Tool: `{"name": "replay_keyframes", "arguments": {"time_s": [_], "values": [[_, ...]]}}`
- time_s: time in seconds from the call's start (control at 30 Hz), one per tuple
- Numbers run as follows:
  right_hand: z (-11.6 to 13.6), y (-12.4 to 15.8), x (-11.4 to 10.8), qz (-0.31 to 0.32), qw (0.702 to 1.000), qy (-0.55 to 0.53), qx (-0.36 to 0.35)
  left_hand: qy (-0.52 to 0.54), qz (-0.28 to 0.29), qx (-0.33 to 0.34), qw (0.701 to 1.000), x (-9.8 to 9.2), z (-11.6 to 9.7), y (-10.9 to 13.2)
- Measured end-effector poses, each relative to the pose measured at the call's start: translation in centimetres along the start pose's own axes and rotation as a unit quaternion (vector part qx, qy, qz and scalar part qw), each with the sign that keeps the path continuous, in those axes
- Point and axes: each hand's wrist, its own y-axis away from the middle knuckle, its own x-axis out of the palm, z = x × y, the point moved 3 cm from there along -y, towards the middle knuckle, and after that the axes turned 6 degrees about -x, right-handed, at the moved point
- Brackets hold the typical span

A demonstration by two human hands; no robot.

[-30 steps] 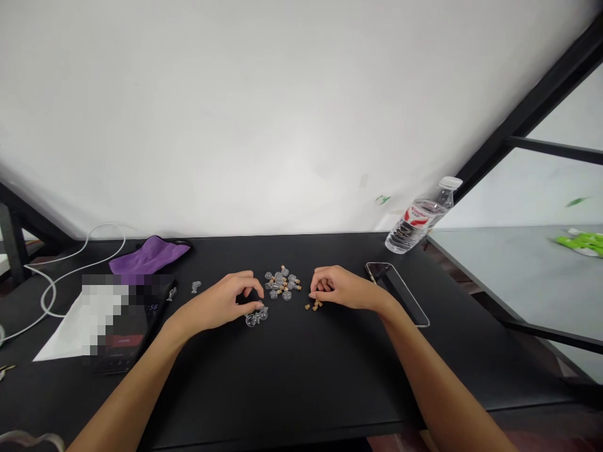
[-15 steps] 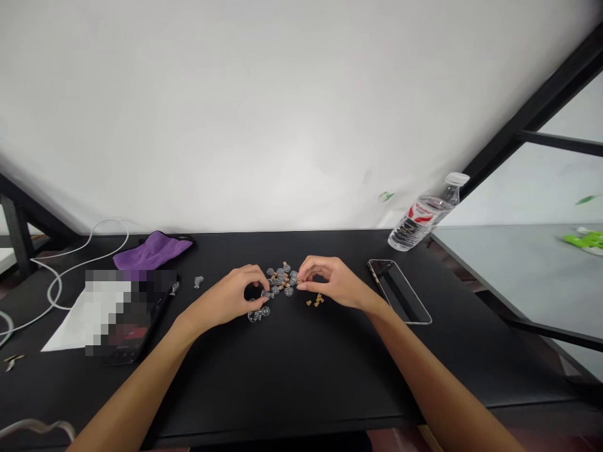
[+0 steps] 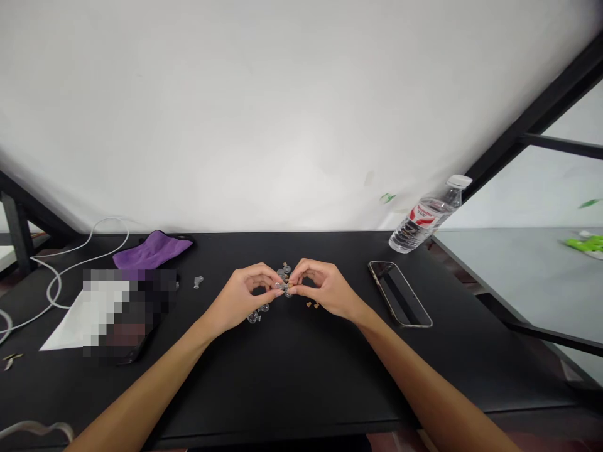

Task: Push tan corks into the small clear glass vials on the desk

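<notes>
My left hand [image 3: 247,295] pinches a tiny clear glass bottle [image 3: 281,286] between thumb and fingertips. Facing it, my right hand [image 3: 327,289] pinches a small cork stopper [image 3: 290,288] at the mouth of that bottle; whether the cork sits inside is too small to tell. Behind the fingertips lies a pile of tiny clear bottles [image 3: 285,270] with corks among them, partly hidden by both hands. Several more bottles [image 3: 255,316] rest below my left hand. Loose tan corks [image 3: 316,306] lie under my right hand.
On the black table [image 3: 292,370], a phone [image 3: 400,294] and a tilted water bottle [image 3: 426,216] are at right. A purple cloth [image 3: 153,251], white paper [image 3: 70,326], a blurred dark device [image 3: 127,342], a white cable [image 3: 56,289] and a lone little bottle [image 3: 198,282] are at left.
My hands have come together over the pile, the left moving right with the glass bottle. The right hand has shifted slightly left, bringing the cork to the bottle's mouth.
</notes>
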Motion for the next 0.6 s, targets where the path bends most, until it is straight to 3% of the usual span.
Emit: {"name": "replay_keyframes", "arguments": {"time_s": [0.2, 0.6], "values": [[0.3, 0.1, -0.1, -0.007, 0.999, 0.048, 0.001, 0.014, -0.022, -0.027, 0.999, 0.0, 0.2, 0.0], [1.7, 0.3, -0.1, 0.020, 0.988, 0.152, -0.030, -0.031, -0.049, -0.008, 0.998, 0.4, -0.2, 0.0]]}}
